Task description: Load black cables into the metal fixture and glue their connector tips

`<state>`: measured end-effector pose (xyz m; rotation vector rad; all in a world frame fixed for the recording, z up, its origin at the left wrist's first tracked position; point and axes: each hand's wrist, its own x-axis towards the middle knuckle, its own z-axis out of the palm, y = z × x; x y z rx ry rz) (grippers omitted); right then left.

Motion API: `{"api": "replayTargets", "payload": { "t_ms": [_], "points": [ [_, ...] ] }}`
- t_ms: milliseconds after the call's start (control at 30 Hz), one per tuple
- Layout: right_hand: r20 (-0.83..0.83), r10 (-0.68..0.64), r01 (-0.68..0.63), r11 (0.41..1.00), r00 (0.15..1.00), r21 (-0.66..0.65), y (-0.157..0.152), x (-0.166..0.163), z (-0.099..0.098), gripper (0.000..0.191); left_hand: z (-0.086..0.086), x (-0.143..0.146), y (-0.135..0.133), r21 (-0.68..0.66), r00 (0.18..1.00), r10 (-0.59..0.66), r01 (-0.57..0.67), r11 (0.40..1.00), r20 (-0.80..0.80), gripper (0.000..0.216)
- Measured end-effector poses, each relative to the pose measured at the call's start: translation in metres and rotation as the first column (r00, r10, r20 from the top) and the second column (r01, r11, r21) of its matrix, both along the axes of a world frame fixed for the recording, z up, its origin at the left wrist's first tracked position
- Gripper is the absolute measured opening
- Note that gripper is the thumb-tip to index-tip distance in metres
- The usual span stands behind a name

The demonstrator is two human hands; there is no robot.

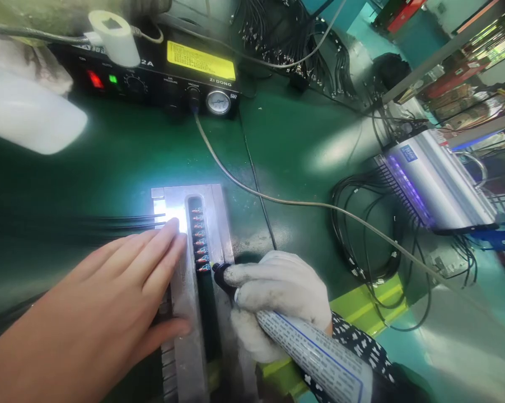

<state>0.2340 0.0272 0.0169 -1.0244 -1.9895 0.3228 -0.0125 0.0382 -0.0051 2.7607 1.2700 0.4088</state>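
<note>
My bare left hand [122, 280] lies with fingers stretched out over the left rail of a grey metal fixture [185, 313], fingertips near a bright patch of light. Thin black cables [126, 221] run in from the left under those fingertips. Inside the fixture's long slot sits a row of small connector ends [200, 240] with coppery tips. My right hand [277, 302], in a white glove, is closed around a printed glue tube [319, 358] with a black nozzle. The nozzle's tip is beside the lowest connector end; whether it touches is unclear.
A black dispenser box [152, 84] with a gauge stands at the back, a white lamp head [29, 106] at left. A clear hose [294, 202] crosses the green mat [277, 145]. At right are a silver purple-lit unit [441, 179] and coiled cables [340, 224].
</note>
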Motion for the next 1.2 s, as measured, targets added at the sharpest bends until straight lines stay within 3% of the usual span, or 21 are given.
{"api": "replayTargets", "payload": {
  "t_ms": [200, 433, 567, 767, 933, 1200],
  "points": [
    [0.025, 0.189, -0.190, 0.981, 0.982, 0.040, 0.008, 0.012, 0.002, 0.016, 0.001, -0.001, -0.001, -0.003, 1.000, 0.001, -0.001, 1.000, 0.003, 0.091],
    [-0.013, 0.123, -0.121, 0.990, 0.992, 0.078, 0.008, 0.006, 0.006, 0.018, 0.001, 0.000, 0.002, 0.007, 1.000, -0.005, 0.005, 1.000, 0.007, 0.092],
    [0.044, 0.189, -0.192, 0.978, 0.981, 0.082, 0.009, 0.007, 0.008, 0.015, -0.003, -0.002, 0.002, -0.008, 1.000, 0.006, -0.006, 1.000, 0.009, 0.094],
    [0.032, 0.186, -0.188, 0.981, 0.982, 0.055, 0.010, 0.011, 0.004, 0.017, -0.009, -0.001, -0.033, -0.023, 0.999, 0.011, -0.012, 1.000, -0.051, 0.097],
    [0.042, 0.203, -0.204, 0.979, 0.978, 0.016, 0.010, 0.016, 0.000, 0.018, -0.010, 0.002, -0.065, -0.044, 0.994, 0.007, -0.012, 0.999, -0.112, 0.118],
    [0.056, 0.194, -0.196, 0.980, 0.979, 0.036, 0.011, 0.015, 0.003, 0.015, -0.012, 0.002, -0.062, -0.066, 0.999, -0.010, 0.007, 0.998, -0.039, 0.123]
  ]
}}
